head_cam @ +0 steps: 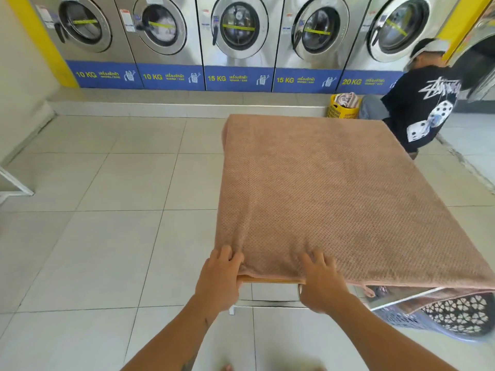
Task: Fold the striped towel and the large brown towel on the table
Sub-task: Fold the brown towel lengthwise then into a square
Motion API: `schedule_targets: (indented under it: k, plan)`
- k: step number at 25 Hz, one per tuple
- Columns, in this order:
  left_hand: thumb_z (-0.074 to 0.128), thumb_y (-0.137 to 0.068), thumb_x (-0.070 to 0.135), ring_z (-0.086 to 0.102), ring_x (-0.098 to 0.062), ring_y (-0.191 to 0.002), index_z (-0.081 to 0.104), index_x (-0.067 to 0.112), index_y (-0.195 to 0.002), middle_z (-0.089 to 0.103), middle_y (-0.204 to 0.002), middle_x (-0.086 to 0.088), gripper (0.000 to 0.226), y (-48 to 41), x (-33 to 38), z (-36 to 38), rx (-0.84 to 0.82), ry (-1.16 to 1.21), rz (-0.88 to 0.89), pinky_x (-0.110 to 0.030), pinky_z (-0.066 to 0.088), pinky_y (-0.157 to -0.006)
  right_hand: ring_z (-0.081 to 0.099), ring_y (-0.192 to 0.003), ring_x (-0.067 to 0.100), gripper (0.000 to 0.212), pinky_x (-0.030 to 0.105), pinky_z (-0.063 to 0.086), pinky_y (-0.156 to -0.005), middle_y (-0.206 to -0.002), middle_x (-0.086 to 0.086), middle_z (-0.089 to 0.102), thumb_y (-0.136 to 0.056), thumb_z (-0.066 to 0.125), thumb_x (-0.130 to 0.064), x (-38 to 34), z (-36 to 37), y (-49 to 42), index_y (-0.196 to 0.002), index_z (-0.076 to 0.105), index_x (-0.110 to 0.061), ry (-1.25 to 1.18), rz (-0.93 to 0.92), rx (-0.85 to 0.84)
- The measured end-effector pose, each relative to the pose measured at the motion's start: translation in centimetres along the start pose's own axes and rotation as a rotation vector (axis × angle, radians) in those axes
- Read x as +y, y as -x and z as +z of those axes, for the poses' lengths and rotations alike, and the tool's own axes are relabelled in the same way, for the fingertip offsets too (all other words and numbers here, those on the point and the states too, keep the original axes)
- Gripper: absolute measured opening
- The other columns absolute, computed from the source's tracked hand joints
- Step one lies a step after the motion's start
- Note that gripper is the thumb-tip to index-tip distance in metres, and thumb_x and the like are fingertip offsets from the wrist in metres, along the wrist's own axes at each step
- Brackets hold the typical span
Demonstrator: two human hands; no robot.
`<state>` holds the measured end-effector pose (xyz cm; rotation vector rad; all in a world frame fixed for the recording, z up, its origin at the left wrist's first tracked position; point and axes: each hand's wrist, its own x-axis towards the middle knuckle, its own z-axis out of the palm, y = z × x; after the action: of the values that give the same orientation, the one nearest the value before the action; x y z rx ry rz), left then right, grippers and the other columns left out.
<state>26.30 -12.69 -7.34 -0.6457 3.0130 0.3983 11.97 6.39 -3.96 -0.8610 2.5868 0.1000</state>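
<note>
The brown towel (334, 188) lay spread flat over nearly the whole counter (267, 281), of which only a thin strip of the near edge showed between the hands. Its surface looked smooth. Its left edge looked rounded and thick, so it had probably been doubled over once already, though the layers could not be counted. Toward the near right, some brown cloth hung below the counter's edge above a dark laundry basket (455, 314) on the floor.

The left hand (218, 279) was at the towel's near-left corner, its fingers bent over the top and bunching the cloth, so it seemed to be holding that corner. The right hand (321, 286) was a little further along the same near hem, with its fingers spread on top of the towel. Its thumb was hidden, so it was unclear whether it pinched the hem or only pressed on it.

The brown towel was judged to be partway folded. It was still far too wide to count as done, and the hands' place on the near hem suggested the next fold was about to start. The striped towel could not be picked out anywhere, so nothing showed whether it was already folded or still waiting.
</note>
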Motion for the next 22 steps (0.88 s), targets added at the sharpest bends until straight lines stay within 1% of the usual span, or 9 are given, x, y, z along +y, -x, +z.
schedule_targets:
  k: [3,6,9,12,14,16,18,20,22]
  plan:
    - [0.059,-0.083,0.007,0.047,-0.023,-0.111,0.046,0.020,-0.127,0.043,-0.124,0.001,0.048,1.4,0.8,0.5,-0.018,0.019,0.006,-0.028,0.049,-0.081,0.033,-0.125,0.029,0.062,0.036,0.042,-0.103,-0.136,0.006,0.031,-0.078,0.056,-0.011,-0.4,1.0,0.8,-0.136,0.035,-0.018,-0.009,-0.032,0.050]
    - [0.054,-0.084,0.011,0.048,-0.019,-0.109,0.045,0.022,-0.129,0.044,-0.123,0.004,0.047,3.0,1.1,0.8,-0.007,0.084,0.008,-0.028,0.047,-0.080,0.035,-0.118,0.024,0.056,0.030,0.038,-0.104,-0.127,0.003,0.035,-0.075,0.052,-0.009,0.1,1.5,1.6,-0.130,0.041,-0.016,0.009,-0.071,0.094]
    - [0.050,-0.083,0.015,0.047,-0.014,-0.097,0.049,0.025,-0.115,0.043,-0.112,0.008,0.033,4.5,0.3,1.0,0.036,0.229,-0.007,-0.025,0.046,-0.076,0.036,-0.119,0.024,0.058,0.031,0.038,-0.102,-0.129,0.004,0.034,-0.070,0.048,-0.007,-1.7,0.6,2.4,-0.126,0.038,-0.019,0.032,-0.042,0.108]
    - [0.053,-0.083,0.019,0.044,-0.014,-0.081,0.048,0.024,-0.094,0.042,-0.095,0.009,0.014,4.9,-1.4,1.7,0.131,0.275,-0.063,-0.027,0.045,-0.068,0.036,-0.118,0.023,0.059,0.034,0.038,-0.101,-0.130,0.003,0.034,-0.071,0.048,-0.010,-5.5,-0.2,2.7,-0.128,0.036,-0.022,0.058,-0.184,0.121]
    - [0.050,-0.092,0.028,0.049,-0.017,-0.081,0.049,0.022,-0.093,0.046,-0.091,0.007,0.006,5.6,-2.2,2.5,0.096,0.303,-0.239,-0.029,0.046,-0.068,0.037,-0.116,0.023,0.058,0.034,0.040,-0.098,-0.129,0.002,0.035,-0.074,0.049,-0.012,-8.4,-0.3,2.6,-0.130,0.037,-0.023,0.031,-0.277,0.060]
    - [0.038,-0.096,0.041,0.058,-0.022,-0.091,0.054,0.022,-0.101,0.058,-0.099,0.001,0.026,6.3,-2.9,3.4,-0.110,0.388,-0.445,-0.034,0.050,-0.078,0.036,-0.118,0.026,0.061,0.035,0.043,-0.099,-0.132,0.004,0.034,-0.078,0.053,-0.015,-10.6,0.0,2.3,-0.135,0.035,-0.023,0.037,-0.317,-0.040]
    - [0.029,-0.093,0.045,0.061,-0.024,-0.099,0.058,0.021,-0.108,0.065,-0.110,-0.004,0.040,6.9,-3.0,4.0,-0.334,0.506,-0.499,-0.038,0.051,-0.089,0.034,-0.120,0.027,0.066,0.038,0.043,-0.101,-0.134,0.006,0.030,-0.079,0.055,-0.018,-11.5,0.5,2.3,-0.140,0.031,-0.024,0.093,-0.320,-0.093]
    - [0.033,-0.096,0.040,0.062,-0.025,-0.102,0.060,0.015,-0.119,0.065,-0.118,-0.009,0.044,7.1,-2.8,4.0,-0.434,0.789,-0.602,-0.040,0.051,-0.094,0.033,-0.121,0.026,0.070,0.037,0.045,-0.100,-0.135,0.005,0.029,-0.077,0.056,-0.015,-11.5,0.7,2.4,-0.141,0.029,-0.025,0.120,-0.310,-0.085]
    - [0.044,-0.098,0.037,0.065,-0.023,-0.097,0.060,0.012,-0.121,0.067,-0.115,-0.008,0.037,6.7,-2.8,3.2,-0.421,1.283,-0.890,-0.035,0.052,-0.087,0.032,-0.123,0.025,0.074,0.037,0.045,-0.100,-0.137,0.003,0.028,-0.076,0.056,-0.013,-11.3,0.5,2.5,-0.143,0.029,-0.027,0.107,-0.314,-0.086]
